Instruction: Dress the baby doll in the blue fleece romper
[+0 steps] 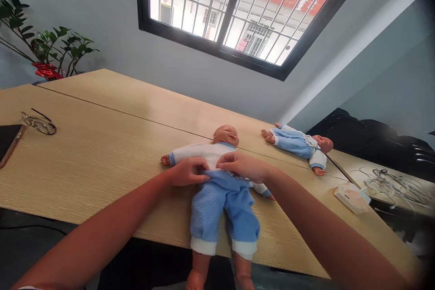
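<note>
A baby doll (225, 136) in a white top and blue trousers (222, 210) lies on its back on the wooden table (102, 154), its legs hanging over the near edge. My left hand (186, 171) pinches the trousers' waistband at the doll's belly. My right hand (242, 165) grips the same waistband from the other side, fingers curled. Both hands meet at the doll's waist.
A second doll (301, 144) in blue and white lies further right on the table. Glasses (39, 123) and a dark phone (8, 140) lie at the left. A small white box (351, 197) and coiled cables (387, 181) lie at the right. A plant (47, 50) stands at the back left.
</note>
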A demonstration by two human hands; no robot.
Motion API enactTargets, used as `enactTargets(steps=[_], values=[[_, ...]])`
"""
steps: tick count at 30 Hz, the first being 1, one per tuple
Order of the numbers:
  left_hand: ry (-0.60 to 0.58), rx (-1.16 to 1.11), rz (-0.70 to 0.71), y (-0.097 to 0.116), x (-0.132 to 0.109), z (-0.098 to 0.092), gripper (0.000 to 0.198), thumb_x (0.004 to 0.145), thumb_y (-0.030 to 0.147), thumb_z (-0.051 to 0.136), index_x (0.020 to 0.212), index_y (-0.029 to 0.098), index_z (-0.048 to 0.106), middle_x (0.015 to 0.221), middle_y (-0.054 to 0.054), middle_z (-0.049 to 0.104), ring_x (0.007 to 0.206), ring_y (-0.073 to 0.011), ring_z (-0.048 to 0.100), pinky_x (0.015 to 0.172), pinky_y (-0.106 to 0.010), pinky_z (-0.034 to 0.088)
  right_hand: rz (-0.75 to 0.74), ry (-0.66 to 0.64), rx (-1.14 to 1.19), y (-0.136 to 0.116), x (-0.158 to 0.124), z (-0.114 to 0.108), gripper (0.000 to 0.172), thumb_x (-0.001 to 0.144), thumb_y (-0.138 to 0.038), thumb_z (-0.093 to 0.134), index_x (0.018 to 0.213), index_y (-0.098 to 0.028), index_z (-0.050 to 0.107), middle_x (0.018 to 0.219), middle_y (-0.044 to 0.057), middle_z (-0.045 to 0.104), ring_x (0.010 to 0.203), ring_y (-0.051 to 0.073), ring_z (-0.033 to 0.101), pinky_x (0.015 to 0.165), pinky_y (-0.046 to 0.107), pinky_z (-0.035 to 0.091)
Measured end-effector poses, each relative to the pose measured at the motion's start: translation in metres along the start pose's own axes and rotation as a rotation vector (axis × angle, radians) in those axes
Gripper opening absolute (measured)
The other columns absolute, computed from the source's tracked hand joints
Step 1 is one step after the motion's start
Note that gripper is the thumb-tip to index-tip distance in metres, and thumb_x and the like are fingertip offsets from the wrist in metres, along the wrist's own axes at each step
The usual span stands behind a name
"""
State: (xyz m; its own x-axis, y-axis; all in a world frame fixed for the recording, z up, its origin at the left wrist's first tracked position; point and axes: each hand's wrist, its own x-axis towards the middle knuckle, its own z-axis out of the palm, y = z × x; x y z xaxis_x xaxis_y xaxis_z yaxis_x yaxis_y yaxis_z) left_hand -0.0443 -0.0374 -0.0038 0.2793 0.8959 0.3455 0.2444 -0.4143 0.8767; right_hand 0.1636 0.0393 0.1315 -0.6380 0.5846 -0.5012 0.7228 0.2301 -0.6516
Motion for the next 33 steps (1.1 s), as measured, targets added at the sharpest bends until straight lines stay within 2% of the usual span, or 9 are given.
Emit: enactTargets(steps=[3,6,9,11,19,21,24,28,33], values=[[-0.001,0.012,0.003,-0.002,0.0,0.0,0.021,0.086,0.037,0.074,0.092,0.018,0.068,0.092,-0.002,0.068,0.088,-0.018,0.061,0.082,-0.03,0.05,0.099,0.022,-0.217,-0.003,0.001,-0.001,0.024,0.091,-0.041,0.063,0.085,-0.018,0.069,0.08,0.002,0.062,0.069,0.016,0.05,0.06,0.027,0.036],[0.001,0.028,0.007,-0.002,0.0,0.001,0.019,0.086,0.036,0.074,0.091,0.018,0.068,0.09,-0.002,0.068,0.087,-0.0177,0.061,0.081,-0.03,0.049,0.143,-0.112,-0.376,-0.007,0.003,-0.002,0.035,0.094,-0.046,0.059,0.075,-0.018,0.067,0.076,0.003,0.061,0.067,0.017,0.048,0.058,0.029,0.034],[0.0,0.036,0.01,-0.002,0.0,0.002,0.018,0.086,0.035,0.073,0.091,0.018,0.068,0.091,-0.002,0.069,0.088,-0.018,0.062,0.082,-0.03,0.05,0.094,-0.267,-0.277,-0.007,0.007,-0.002,0.022,0.091,-0.034,0.059,0.084,-0.019,0.073,0.074,0.0,0.06,0.063,0.014,0.044,0.058,0.029,0.034],[-0.005,0.032,0.011,-0.001,0.001,0.001,0.018,0.087,0.035,0.072,0.091,0.018,0.068,0.091,-0.002,0.069,0.088,-0.0179,0.062,0.082,-0.029,0.05,0.0,-0.287,-0.169,-0.004,0.011,-0.003,0.021,0.086,-0.024,0.061,0.1,-0.02,0.076,0.08,-0.001,0.064,0.068,0.014,0.049,0.063,0.027,0.038],[0.02,-0.105,-0.066,-0.004,0.0,0.003,0.033,0.094,0.05,0.066,0.088,0.017,0.066,0.079,0.0,0.061,0.073,-0.0139,0.054,0.067,-0.026,0.044,-0.165,0.211,-0.023,0.005,0.019,0.005,0.026,0.092,-0.032,0.06,0.111,-0.016,0.069,0.083,0.003,0.07,0.062,0.013,0.054,0.061,0.027,0.042],[0.091,-0.179,-0.106,-0.006,0.001,0.006,0.035,0.098,0.052,0.058,0.097,0.018,0.064,0.081,0.0,0.06,0.07,-0.0131,0.052,0.064,-0.026,0.043,-0.222,0.23,0.025,0.003,0.02,0.01,0.027,0.094,-0.034,0.059,0.113,-0.017,0.068,0.081,0.002,0.069,0.064,0.014,0.056,0.061,0.027,0.044],[0.141,-0.186,-0.12,-0.008,0.004,0.009,0.037,0.095,0.048,0.064,0.117,0.019,0.062,0.092,-0.001,0.061,0.073,-0.0134,0.053,0.065,-0.026,0.044,-0.33,0.25,0.011,-0.001,0.021,0.014,0.026,0.094,-0.035,0.059,0.111,-0.018,0.069,0.084,0.002,0.068,0.072,0.016,0.06,0.064,0.027,0.046],[0.136,-0.029,-0.134,-0.009,0.007,0.005,0.025,0.09,0.042,0.068,0.095,0.018,0.065,0.087,-0.001,0.058,0.075,-0.0146,0.051,0.067,-0.028,0.043,-0.365,0.281,-0.143,-0.002,0.022,0.011,0.027,0.09,-0.021,0.059,0.115,-0.018,0.07,0.102,0.005,0.073,0.084,0.017,0.064,0.071,0.028,0.048],[0.179,-0.178,-0.196,-0.016,0.006,0.001,0.019,0.091,0.037,0.061,0.093,0.019,0.057,0.086,0.001,0.056,0.08,-0.0166,0.051,0.073,-0.029,0.043,-0.173,0.192,-0.417,0.003,0.013,0.0,0.043,0.081,-0.013,0.061,0.123,-0.021,0.067,0.114,0.005,0.073,0.08,0.017,0.065,0.068,0.027,0.045]])
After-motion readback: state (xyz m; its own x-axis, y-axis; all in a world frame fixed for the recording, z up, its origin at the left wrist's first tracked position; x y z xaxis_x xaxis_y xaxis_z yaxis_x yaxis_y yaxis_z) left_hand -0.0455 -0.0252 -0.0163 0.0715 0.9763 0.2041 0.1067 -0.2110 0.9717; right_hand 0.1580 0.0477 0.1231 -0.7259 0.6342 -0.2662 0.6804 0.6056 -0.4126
